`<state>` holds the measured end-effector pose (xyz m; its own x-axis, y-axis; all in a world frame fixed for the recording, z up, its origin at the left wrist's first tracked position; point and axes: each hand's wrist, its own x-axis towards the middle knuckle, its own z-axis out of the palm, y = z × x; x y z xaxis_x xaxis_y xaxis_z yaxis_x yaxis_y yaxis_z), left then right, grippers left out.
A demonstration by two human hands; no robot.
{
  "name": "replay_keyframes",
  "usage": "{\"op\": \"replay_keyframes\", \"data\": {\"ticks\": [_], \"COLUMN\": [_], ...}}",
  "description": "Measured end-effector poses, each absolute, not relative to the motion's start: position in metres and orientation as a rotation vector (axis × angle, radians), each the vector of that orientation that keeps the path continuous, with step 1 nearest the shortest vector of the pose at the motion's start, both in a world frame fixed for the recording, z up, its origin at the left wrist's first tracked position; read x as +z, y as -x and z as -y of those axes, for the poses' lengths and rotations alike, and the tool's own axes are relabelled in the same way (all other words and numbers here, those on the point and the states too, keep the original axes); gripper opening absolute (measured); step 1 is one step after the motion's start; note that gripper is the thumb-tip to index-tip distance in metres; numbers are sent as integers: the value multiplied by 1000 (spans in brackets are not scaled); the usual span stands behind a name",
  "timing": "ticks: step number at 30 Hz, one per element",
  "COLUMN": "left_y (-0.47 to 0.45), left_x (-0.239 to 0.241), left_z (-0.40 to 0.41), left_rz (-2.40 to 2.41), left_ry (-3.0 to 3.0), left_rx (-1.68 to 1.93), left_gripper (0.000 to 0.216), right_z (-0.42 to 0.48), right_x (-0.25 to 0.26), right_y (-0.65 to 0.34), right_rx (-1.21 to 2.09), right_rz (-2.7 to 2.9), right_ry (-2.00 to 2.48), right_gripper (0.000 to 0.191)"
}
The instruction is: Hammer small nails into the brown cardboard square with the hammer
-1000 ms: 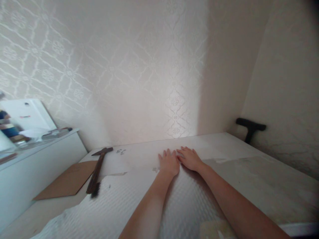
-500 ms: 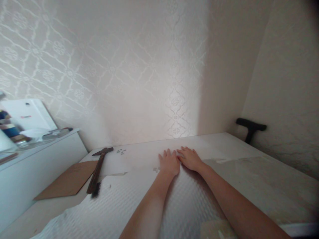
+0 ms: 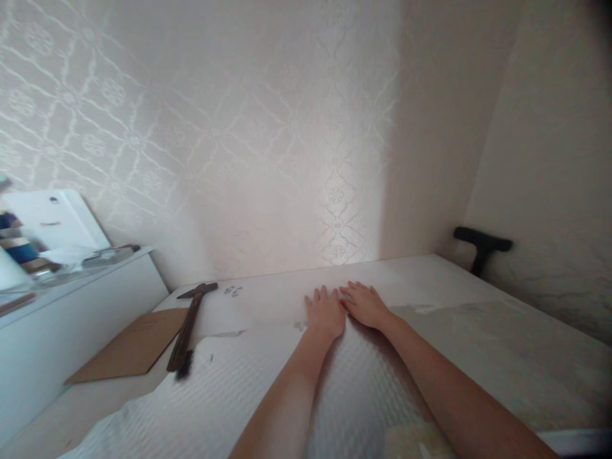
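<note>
My left hand (image 3: 325, 312) lies flat, palm down, fingers stretched out, on the far edge of a white textured sheet (image 3: 248, 389) spread over a pale board (image 3: 478, 319). My right hand (image 3: 364, 303) lies flat right beside it, fingers out and touching the left hand's fingers. Neither hand holds anything. Both forearms reach in from the bottom of the view.
A hammer (image 3: 188, 324) with a wooden handle lies to the left, partly on a brown cardboard piece (image 3: 129, 347). Several small nails (image 3: 232, 291) lie near its head. A white cabinet (image 3: 57, 312) with clutter stands left; a black handle (image 3: 482, 245) sticks out at the right wall.
</note>
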<state>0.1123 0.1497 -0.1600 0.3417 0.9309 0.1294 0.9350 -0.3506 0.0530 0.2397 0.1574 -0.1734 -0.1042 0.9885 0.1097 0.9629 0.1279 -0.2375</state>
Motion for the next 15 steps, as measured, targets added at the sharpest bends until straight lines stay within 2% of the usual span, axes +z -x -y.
{"op": "replay_keyframes", "data": {"ticks": [15], "left_y": [-113], "left_x": [-161], "left_z": [-151], "left_rz": [1788], "left_ry": [2551], "left_rx": [-200], "left_gripper": [46], "right_z": [-157], "right_x": [-173], "right_y": [-239], "right_rx": [147], "right_rz": [2151], "right_ry": [1936], "right_gripper": [47]}}
